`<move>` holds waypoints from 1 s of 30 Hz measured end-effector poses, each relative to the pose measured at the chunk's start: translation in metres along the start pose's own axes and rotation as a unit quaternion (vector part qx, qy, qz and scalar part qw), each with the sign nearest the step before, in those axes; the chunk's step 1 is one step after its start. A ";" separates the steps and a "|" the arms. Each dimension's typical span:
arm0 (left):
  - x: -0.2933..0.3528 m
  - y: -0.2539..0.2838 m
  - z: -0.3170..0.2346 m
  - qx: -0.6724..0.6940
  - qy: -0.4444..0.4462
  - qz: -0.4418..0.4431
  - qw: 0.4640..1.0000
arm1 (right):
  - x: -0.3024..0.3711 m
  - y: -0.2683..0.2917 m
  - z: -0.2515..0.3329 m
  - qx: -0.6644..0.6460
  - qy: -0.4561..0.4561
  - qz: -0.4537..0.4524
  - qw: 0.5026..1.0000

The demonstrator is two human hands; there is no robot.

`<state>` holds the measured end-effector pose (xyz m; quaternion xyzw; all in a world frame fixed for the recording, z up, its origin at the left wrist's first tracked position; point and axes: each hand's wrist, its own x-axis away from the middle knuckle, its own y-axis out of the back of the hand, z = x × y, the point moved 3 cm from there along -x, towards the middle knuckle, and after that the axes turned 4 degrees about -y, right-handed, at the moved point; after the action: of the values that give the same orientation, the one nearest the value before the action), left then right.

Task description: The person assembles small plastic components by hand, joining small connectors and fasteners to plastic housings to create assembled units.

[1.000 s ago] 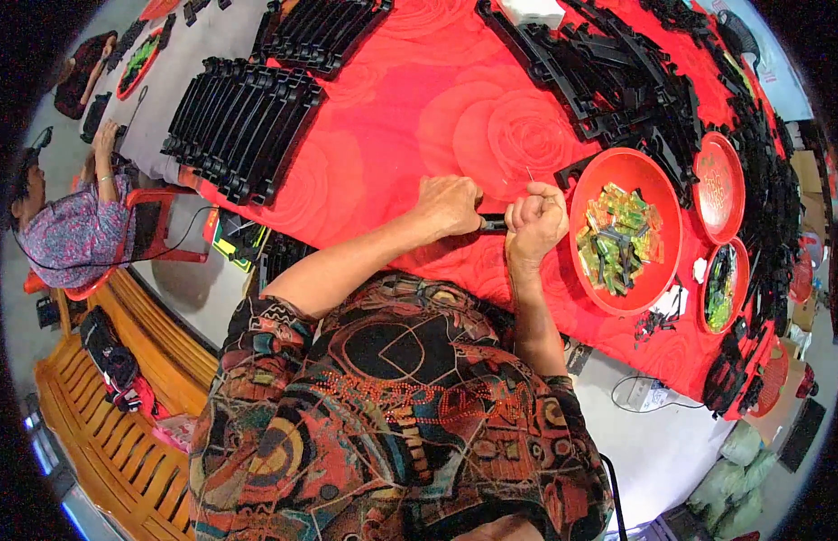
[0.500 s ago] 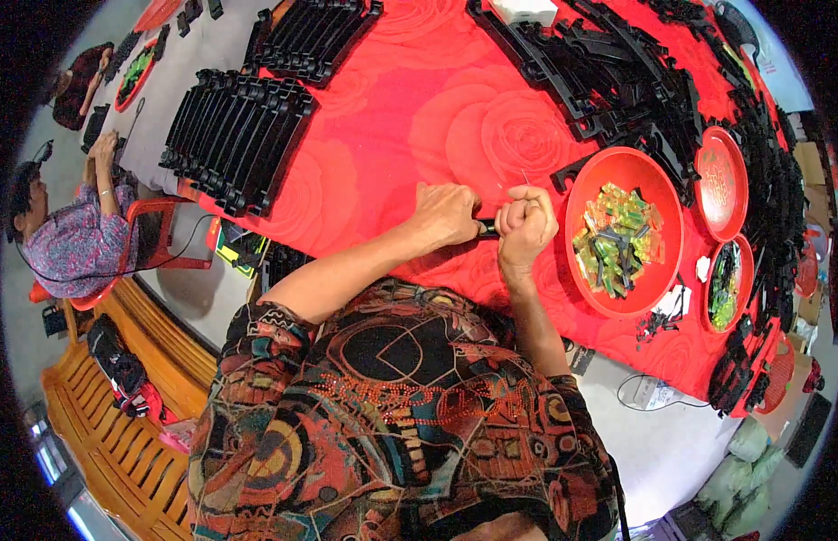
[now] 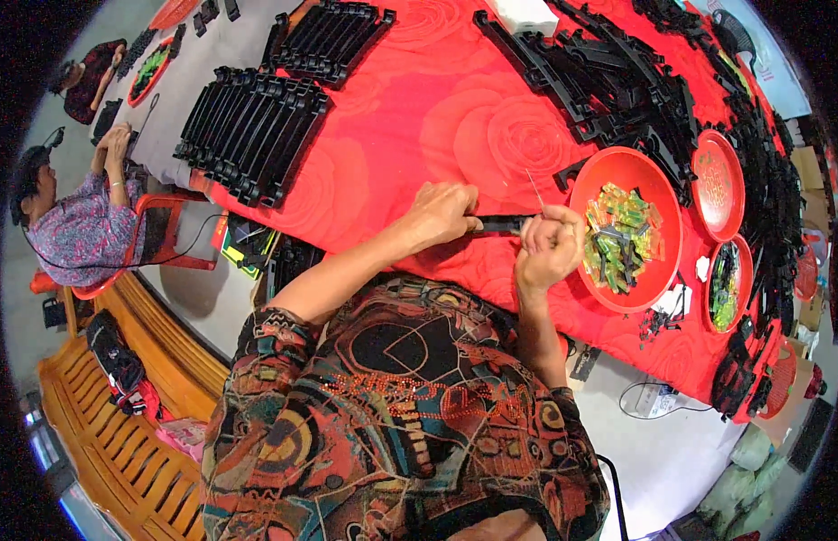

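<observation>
Between my two hands, above the near part of the red cloth, lies a slim black plastic strip (image 3: pixel 500 224). My left hand (image 3: pixel 444 212) is closed on the strip's left end, with the thumb side toward the right. Closed at the strip's right end is my right hand (image 3: pixel 552 245). A thin needle-like rod (image 3: pixel 537 189) sticks up from its fingers, pointing away from me. The grip on the rod is partly hidden by the fingers. Just right of this hand stands a red bowl (image 3: pixel 608 167) holding small translucent green, yellow and orange pieces (image 3: pixel 625 225) mixed with black ones.
Rows of black plastic frames (image 3: pixel 252 135) lie at the left. A loose heap of black parts (image 3: pixel 608 81) fills the back right. Two red dishes (image 3: pixel 717 171) sit beyond the bowl. Left of the table, another person (image 3: pixel 85 216) sits on a red chair, near a wooden bench (image 3: pixel 121 424).
My right hand has moved right, away from my left, baring more of the black strip between them. The thin rod now shows more clearly. The view has shifted slightly.
</observation>
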<state>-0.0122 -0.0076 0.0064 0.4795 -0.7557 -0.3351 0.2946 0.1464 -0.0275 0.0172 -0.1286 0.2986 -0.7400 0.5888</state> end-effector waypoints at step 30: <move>0.065 -0.014 0.025 -0.028 -0.146 -0.231 0.962 | 0.047 0.024 -0.026 0.101 -0.124 0.030 0.987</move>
<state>-0.0480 -0.0661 -0.0117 0.5783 -0.6496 -0.4813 0.1096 0.1383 -0.0679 -0.0251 -0.1503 0.1501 -0.7268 0.6531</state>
